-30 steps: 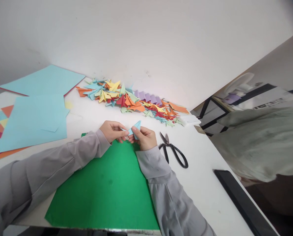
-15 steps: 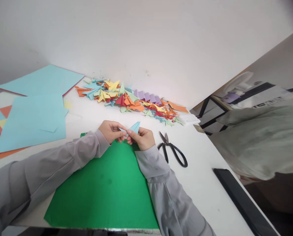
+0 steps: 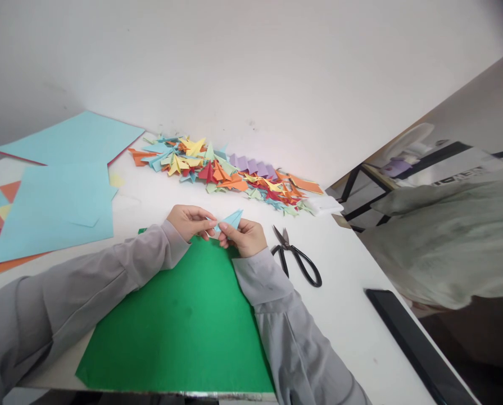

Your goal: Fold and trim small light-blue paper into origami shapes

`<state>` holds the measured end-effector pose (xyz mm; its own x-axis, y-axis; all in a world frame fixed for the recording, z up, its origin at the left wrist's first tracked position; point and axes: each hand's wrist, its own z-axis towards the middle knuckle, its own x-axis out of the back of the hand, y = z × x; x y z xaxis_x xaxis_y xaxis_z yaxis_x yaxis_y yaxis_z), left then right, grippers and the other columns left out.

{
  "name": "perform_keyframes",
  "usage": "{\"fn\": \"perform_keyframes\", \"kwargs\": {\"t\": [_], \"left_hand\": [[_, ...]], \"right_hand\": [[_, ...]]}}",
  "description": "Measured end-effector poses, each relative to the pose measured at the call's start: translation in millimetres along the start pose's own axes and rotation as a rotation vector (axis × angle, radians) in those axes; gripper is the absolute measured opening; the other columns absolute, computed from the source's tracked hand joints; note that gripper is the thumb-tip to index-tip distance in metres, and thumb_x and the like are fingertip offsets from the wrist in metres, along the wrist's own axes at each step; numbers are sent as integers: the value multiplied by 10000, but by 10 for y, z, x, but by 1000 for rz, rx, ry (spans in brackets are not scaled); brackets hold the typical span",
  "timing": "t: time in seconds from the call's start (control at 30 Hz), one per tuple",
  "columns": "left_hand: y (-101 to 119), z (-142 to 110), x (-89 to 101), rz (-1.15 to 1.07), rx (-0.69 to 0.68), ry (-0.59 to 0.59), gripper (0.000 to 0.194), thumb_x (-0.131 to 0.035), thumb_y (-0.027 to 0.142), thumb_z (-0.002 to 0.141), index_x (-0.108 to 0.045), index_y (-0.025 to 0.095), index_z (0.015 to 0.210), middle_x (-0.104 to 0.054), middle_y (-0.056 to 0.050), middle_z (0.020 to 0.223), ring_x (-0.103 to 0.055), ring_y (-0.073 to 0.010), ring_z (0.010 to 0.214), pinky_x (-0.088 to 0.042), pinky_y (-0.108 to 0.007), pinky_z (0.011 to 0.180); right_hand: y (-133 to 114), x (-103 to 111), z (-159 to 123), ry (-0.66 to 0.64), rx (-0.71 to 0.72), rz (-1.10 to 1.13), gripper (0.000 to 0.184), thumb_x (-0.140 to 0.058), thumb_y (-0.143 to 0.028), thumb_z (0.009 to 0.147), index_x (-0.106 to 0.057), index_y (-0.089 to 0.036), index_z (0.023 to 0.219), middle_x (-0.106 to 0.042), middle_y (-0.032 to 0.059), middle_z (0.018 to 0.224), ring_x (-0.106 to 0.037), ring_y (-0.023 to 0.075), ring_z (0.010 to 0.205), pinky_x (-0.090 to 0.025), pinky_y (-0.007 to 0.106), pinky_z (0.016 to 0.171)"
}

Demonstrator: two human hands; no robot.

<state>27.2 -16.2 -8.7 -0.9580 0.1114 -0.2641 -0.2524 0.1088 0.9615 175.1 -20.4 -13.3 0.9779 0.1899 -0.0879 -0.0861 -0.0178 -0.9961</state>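
A small light-blue folded paper plane [image 3: 233, 218] is held between both hands, above the far edge of a green sheet [image 3: 179, 326]. My left hand [image 3: 191, 221] pinches its left end between thumb and fingers. My right hand [image 3: 246, 236] grips the body, thumb on top, with the pointed folds sticking up to the right. Parts of the paper are hidden by the fingers. Beyond the hands lies a long heap of folded paper planes [image 3: 217, 171] in several colours. Black-handled scissors [image 3: 295, 256] rest right of my right hand, blades slightly apart.
Light-blue paper sheets [image 3: 57, 208] lie at the left over coloured scraps, with a larger blue sheet [image 3: 74, 138] behind. A black flat device [image 3: 415, 343] is near the right table edge. A white packet [image 3: 326, 206] sits at the heap's right end; the wall [image 3: 234, 67] stands behind.
The paper plane has shifted slightly right, and its tip now leans a little more to the right. My left hand has moved very slightly left; both hands keep their pinch.
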Motion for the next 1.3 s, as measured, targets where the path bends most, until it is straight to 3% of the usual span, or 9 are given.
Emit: {"fn": "perform_keyframes", "kwargs": {"t": [0.3,0.47,0.67,0.8,0.9,1.0,1.3], "left_hand": [[29,7,21,-89,111,-24,204,-724,150,570,-617,44,708,-618,-52,464,-601,-150,433,-489,-226,402],[39,-6,25,-74,41,-3,516,-646,121,661,-487,35,1144,-608,-16,475,-617,-172,459,-486,-233,394],[69,-13,21,-75,37,-11,643,-611,74,672,-377,46,1270,-590,6,464,-601,-155,438,-483,-224,403],[77,-2,20,-78,89,-23,582,-603,151,710,-400,35,1243,-585,-7,465,-608,-169,446,-484,-239,401],[39,-4,11,-13,62,-31,571,-676,205,644,-469,36,1148,-596,-9,486,-606,-170,452,-489,-252,398],[-1,-20,5,92,-42,-54,597,-752,121,488,-527,49,1036,-601,14,491,-564,-123,405,-484,-230,402],[-2,-31,25,76,-82,-139,499,-730,96,464,-577,67,939,-589,39,481,-555,-91,399,-465,-194,411]], "right_hand": [[15,-26,-2,17,18,-11,288,-728,-400,580,-626,-137,523,-601,4,461,-530,89,383,-429,204,384],[11,-33,-2,24,58,-48,279,-717,-394,596,-613,-148,518,-589,-4,445,-511,88,374,-426,213,386],[4,-33,-8,9,54,-83,287,-712,-403,598,-606,-151,511,-585,-3,438,-506,94,372,-425,225,391],[6,-33,-8,14,52,-72,292,-716,-405,594,-607,-148,509,-582,-4,432,-507,92,372,-421,220,387],[5,-35,-8,18,48,-52,299,-722,-414,585,-613,-146,510,-583,-4,433,-511,90,375,-420,214,384],[-2,-37,-8,5,26,-37,292,-730,-418,573,-630,-148,526,-594,1,447,-524,93,387,-420,207,378],[5,-12,17,-71,-81,-12,334,-732,-451,554,-600,-150,495,-583,0,432,-524,96,372,-410,206,367]]}}
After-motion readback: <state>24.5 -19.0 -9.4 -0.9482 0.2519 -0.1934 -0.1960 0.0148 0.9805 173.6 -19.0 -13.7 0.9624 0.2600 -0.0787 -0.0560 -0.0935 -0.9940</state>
